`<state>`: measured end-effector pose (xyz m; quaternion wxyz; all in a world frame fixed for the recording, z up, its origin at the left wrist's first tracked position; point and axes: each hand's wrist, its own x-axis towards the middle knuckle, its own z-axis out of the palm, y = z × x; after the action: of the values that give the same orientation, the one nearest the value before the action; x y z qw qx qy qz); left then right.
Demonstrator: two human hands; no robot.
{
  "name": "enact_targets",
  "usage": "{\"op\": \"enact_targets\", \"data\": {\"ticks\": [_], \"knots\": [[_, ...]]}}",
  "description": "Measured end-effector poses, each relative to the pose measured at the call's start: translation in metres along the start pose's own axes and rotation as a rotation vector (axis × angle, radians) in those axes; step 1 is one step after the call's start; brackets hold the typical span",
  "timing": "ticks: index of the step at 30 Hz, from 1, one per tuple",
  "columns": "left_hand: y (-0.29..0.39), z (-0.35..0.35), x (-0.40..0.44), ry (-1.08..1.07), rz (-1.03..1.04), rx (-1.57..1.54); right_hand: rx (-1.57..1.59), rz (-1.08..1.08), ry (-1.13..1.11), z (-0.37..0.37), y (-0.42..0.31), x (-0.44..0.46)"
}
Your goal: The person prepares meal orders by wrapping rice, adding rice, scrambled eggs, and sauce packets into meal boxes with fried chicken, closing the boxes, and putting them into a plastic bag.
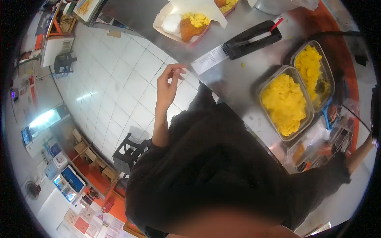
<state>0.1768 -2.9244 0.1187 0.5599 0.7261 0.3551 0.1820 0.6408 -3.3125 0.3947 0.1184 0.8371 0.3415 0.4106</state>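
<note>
My left hand (168, 85) hangs in the air just off the edge of the metal counter (242, 85), fingers loosely bent, with nothing visible in it. Nearest to it is a printed paper slip (209, 60), which reaches from a long black device (254, 39) lying on the counter. My right arm (359, 156) stretches out to the right; its hand is lost in the dark rim of the view. Between the arms stand two clear plastic containers: a full one of scrambled egg (283, 105) and a partly emptied one (313, 67).
An open food box (170, 33) with a white mound, a brown fried piece and egg stands at the far edge, beside part of another. A blue-handled utensil (327, 115) and plastic bags (313, 139) lie right. Black stools (127, 152) stand on the tiled floor (127, 83).
</note>
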Motion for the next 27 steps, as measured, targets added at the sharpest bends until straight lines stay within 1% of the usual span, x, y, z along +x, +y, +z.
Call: {"op": "enact_targets", "data": {"ticks": [2, 3, 5, 7, 9, 10, 11, 12, 14, 16, 17, 18, 19, 20, 21, 22, 24, 25, 27], "knots": [[-0.005, -0.007, 0.009, 0.038, 0.016, -0.012, -0.189, 0.008, 0.026, -0.017, 0.009, -0.043], [-0.006, -0.011, 0.014, 0.047, 0.018, -0.022, -0.191, 0.001, 0.025, -0.035, 0.005, -0.062], [-0.007, -0.017, 0.027, 0.054, 0.023, -0.025, -0.109, -0.304, 0.014, -0.085, -0.025, -0.091], [-0.004, -0.022, 0.044, 0.056, 0.048, -0.014, 0.043, -0.473, 0.022, -0.105, -0.090, -0.106], [-0.003, -0.026, 0.062, 0.057, 0.091, 0.002, 0.274, -0.326, -0.167, -0.096, -0.148, -0.172], [-0.004, -0.027, 0.072, 0.045, 0.087, -0.005, 0.299, -0.279, -0.250, -0.092, -0.179, -0.195], [-0.006, -0.028, 0.082, 0.055, 0.110, -0.040, 0.248, -0.319, -0.334, -0.091, -0.214, -0.212], [-0.008, -0.030, 0.090, 0.062, 0.131, -0.074, 0.200, -0.409, -0.377, -0.090, -0.242, -0.226], [-0.009, -0.034, 0.108, 0.039, 0.152, -0.108, 0.165, -0.610, -0.415, -0.081, -0.287, -0.244], [-0.009, -0.045, 0.129, 0.009, 0.184, -0.146, 0.121, -0.582, -0.488, -0.068, -0.314, -0.278], [-0.009, -0.055, 0.137, 0.035, 0.211, -0.145, 0.085, -0.569, -0.543, -0.064, -0.325, -0.289], [-0.007, -0.065, 0.146, 0.067, 0.243, -0.153, 0.056, -0.559, -0.546, -0.066, -0.340, -0.291], [-0.006, -0.082, 0.157, 0.077, 0.272, -0.046, 0.179, -0.296, -0.560, -0.069, -0.358, -0.288], [-0.002, -0.095, 0.167, 0.124, 0.247, 0.006, 0.300, -0.028, -0.554, -0.071, -0.370, -0.280], [-0.002, -0.107, 0.180, 0.155, 0.290, -0.003, 0.348, -0.004, -0.506, -0.068, -0.376, -0.265], [0.000, -0.113, 0.192, 0.220, 0.293, -0.059, 0.390, 0.007, -0.486, -0.070, -0.384, -0.237], [0.014, -0.120, 0.216, 0.179, 0.359, -0.110, 0.509, 0.047, -0.353, -0.058, -0.395, -0.176], [0.022, -0.118, 0.226, 0.177, 0.364, -0.082, 0.476, 0.074, -0.324, -0.050, -0.396, -0.140], [0.037, -0.113, 0.249, 0.162, 0.397, -0.071, 0.629, 0.165, -0.278, -0.029, -0.393, -0.055]]}}
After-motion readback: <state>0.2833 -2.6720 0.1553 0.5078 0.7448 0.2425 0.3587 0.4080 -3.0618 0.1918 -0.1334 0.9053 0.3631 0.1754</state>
